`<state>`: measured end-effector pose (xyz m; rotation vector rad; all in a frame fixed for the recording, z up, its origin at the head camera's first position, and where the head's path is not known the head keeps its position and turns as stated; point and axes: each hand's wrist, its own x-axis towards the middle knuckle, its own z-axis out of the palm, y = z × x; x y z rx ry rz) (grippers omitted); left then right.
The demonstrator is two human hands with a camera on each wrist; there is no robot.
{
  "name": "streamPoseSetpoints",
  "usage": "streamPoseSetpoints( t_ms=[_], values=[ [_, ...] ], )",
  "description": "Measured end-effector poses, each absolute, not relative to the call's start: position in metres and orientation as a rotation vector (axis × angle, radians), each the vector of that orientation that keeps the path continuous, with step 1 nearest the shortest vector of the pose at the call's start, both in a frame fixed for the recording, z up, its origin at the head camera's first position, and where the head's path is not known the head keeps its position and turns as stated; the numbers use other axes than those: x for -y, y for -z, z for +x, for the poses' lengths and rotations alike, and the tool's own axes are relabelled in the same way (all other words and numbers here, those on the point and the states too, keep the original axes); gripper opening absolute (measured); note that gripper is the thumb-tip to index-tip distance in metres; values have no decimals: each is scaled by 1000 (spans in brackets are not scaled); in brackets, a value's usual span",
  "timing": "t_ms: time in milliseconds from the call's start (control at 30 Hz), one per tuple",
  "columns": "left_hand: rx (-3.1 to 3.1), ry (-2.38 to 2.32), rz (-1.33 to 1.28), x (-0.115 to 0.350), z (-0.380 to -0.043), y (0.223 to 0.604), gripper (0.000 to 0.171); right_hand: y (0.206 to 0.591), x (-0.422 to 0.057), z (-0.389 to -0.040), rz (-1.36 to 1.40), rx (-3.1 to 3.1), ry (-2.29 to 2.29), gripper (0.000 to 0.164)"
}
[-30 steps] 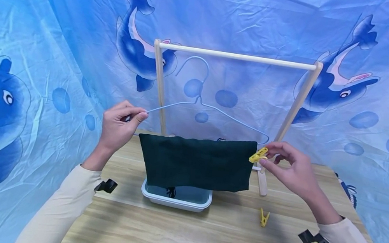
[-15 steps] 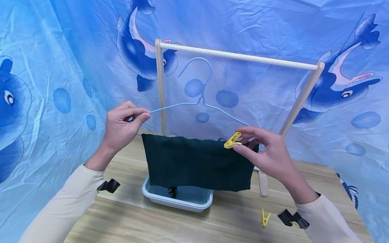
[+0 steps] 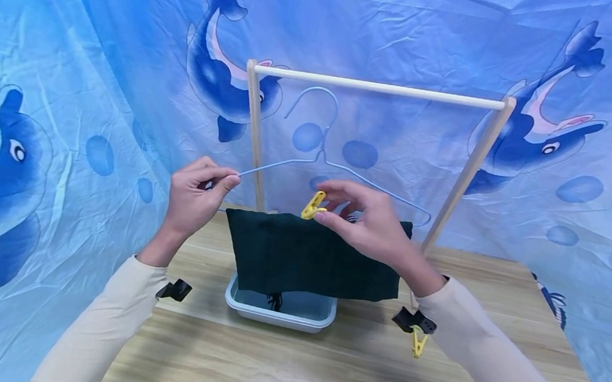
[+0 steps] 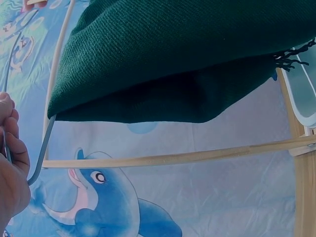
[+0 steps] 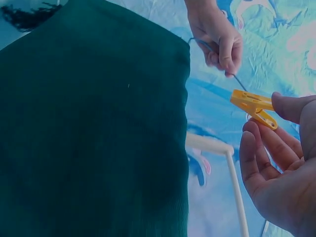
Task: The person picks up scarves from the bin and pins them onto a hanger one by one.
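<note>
In the head view my left hand (image 3: 194, 199) pinches the left end of a light blue wire clothes hanger (image 3: 303, 160) between thumb and fingers. A dark green scarf (image 3: 299, 258) is draped over the hanger's bottom wire, and its black-looking fringe (image 3: 274, 302) dangles below. My right hand (image 3: 372, 222) holds a yellow clothespin (image 3: 313, 206) by its handles, just above the scarf's top edge near the middle. The right wrist view shows this clothespin (image 5: 252, 104) between thumb and fingertips, apart from the scarf. In the left wrist view, the scarf's underside (image 4: 133, 106) hangs as a fold.
Behind the hanger stands a drying rack with a white top bar (image 3: 377, 87) and wooden legs. A pale blue basin (image 3: 277, 318) sits under the scarf. Another yellow clothespin (image 3: 418, 344) lies on the wooden table (image 3: 278, 366), near my right forearm. Dolphin-printed sheets surround the table.
My right hand has moved left with the clothespin, from the scarf's right corner to about the middle of its top edge. The left hand and hanger have barely shifted.
</note>
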<state>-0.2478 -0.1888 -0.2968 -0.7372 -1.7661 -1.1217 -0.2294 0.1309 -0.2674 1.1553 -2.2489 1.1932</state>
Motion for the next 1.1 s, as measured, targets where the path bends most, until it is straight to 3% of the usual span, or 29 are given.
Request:
streamPoseSetpoints(
  t_ms=[533, 1100],
  values=[
    [1811, 1090, -727, 189, -246, 297, 14, 269, -62, -246, 1199, 2288, -1278, 21],
    [1769, 1090, -738, 184, -248, 295, 15, 271, -28, -261, 1178, 2225, -1243, 8]
  ],
)
